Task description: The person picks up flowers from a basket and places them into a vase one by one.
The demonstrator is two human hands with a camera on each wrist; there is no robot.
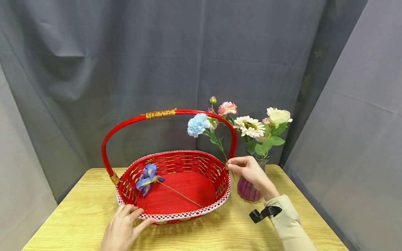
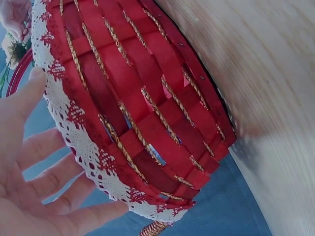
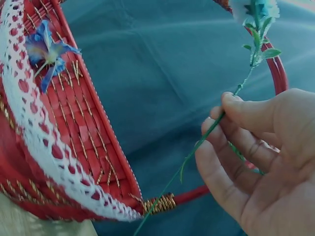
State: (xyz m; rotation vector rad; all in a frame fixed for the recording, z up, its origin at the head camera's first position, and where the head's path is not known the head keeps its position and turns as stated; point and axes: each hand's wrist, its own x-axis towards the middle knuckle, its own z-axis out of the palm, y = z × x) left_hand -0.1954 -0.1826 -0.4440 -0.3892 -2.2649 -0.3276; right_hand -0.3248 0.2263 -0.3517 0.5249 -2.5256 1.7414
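Observation:
A red woven basket [image 1: 185,164] with white lace along its rim and a tall red handle stands on the table. My left hand [image 1: 123,225] holds its near left rim, the fingers over the edge and the thumb along the outside; the lace hides some fingertips in the left wrist view. Inside the basket lies a blue-purple iris [image 1: 147,178], its bare stem pointing to the near right. With thumb and fingertips my right hand [image 1: 251,172] pinches the thin green stem of a light blue carnation [image 1: 197,125]. The bloom leans up and left, overlapping the basket handle [image 1: 233,139].
Behind my right hand stands a glass vase [image 1: 249,190] with a purple lower part. It holds a cream daisy-like flower [image 1: 250,127], a white rose [image 1: 278,115] and pink flowers [image 1: 227,108]. Grey cloth [image 1: 150,76] hangs behind and beside the wooden table [image 1: 72,202].

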